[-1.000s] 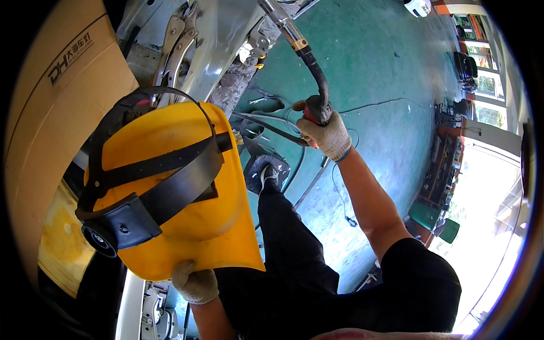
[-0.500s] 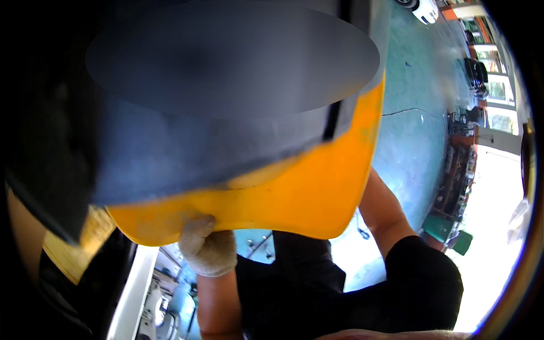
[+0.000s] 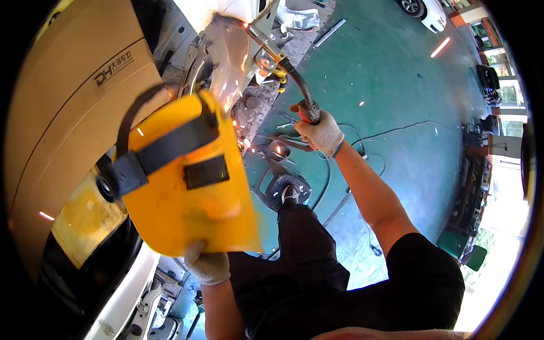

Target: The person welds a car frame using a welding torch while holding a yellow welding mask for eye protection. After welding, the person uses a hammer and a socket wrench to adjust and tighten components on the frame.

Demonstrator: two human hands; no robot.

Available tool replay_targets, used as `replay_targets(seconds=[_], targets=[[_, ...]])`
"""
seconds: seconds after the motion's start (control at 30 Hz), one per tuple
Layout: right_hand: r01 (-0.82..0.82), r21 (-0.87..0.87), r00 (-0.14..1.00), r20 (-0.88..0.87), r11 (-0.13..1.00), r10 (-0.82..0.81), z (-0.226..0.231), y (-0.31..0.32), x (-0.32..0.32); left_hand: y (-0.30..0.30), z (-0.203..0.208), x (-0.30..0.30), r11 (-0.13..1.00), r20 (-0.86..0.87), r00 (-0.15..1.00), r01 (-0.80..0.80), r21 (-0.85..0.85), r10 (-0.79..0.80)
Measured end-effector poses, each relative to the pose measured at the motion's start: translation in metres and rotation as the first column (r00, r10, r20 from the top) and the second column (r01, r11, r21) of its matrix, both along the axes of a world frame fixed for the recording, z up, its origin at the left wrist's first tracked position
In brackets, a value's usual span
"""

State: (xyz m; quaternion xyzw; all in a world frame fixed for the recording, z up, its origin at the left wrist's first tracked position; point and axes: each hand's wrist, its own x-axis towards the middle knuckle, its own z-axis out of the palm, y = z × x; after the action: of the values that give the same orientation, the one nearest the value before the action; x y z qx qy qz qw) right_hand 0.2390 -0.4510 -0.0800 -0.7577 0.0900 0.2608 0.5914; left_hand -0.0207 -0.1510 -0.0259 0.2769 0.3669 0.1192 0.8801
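Mask: half a second ago it blocked most of our view; now our yellow mask (image 3: 175, 207) has dropped to the left, and the torch (image 3: 296, 76) shows again, with sparks (image 3: 246, 143) flying.
Left fingers: our left hand (image 3: 207, 264) pinches the mask's near edge, thumb on the inner side, the other fingers hidden behind.
Right fingers: our right hand (image 3: 323, 134) is curled closed round the torch handle.
Torch tip: it points far and left, against or just beside the metal panel (image 3: 226, 62); we cannot tell which.
Left side: locking pliers (image 3: 196, 65) by the panel, cardboard (image 3: 85, 119) beyond them.
Glare risk: with the mask low and left, arc light could reach our eyes.
Burn risk: stray sparks could scorch our bare right forearm (image 3: 368, 190) or the cardboard.
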Motion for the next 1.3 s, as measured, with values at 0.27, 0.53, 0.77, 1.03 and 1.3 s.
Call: replay_targets(seconds=[0.27, 0.53, 0.77, 1.03, 1.3], targets=[[-0.023, 0.092, 0.999, 0.026, 0.996, 0.021, -0.028, -0.013, 0.011, -0.027, 0.038, -0.111, 0.982, -0.227, 0.958, -0.152, 0.113, 0.175], [-0.043, 0.007, 0.997, 0.059, 0.999, 0.042, -0.011, -0.011, 0.007, -0.062, 0.052, -0.102, 0.964, -0.132, 0.962, -0.220, 0.149, 0.240], [0.007, -0.018, 0.998, 0.058, 1.000, -0.006, -0.007, -0.010, 0.005, -0.082, 0.023, -0.048, 0.967, -0.109, 0.962, -0.253, -0.014, 0.250], [0.113, 0.024, 0.994, 0.005, 0.993, -0.113, -0.007, 0.003, -0.002, -0.099, -0.020, 0.030, 0.925, 0.032, 0.948, -0.300, -0.234, 0.316], [0.140, 0.040, 0.990, -0.023, 0.989, -0.140, -0.006, 0.010, -0.003, -0.112, -0.003, 0.094, 0.937, 0.238, 0.945, -0.142, -0.318, 0.224]])
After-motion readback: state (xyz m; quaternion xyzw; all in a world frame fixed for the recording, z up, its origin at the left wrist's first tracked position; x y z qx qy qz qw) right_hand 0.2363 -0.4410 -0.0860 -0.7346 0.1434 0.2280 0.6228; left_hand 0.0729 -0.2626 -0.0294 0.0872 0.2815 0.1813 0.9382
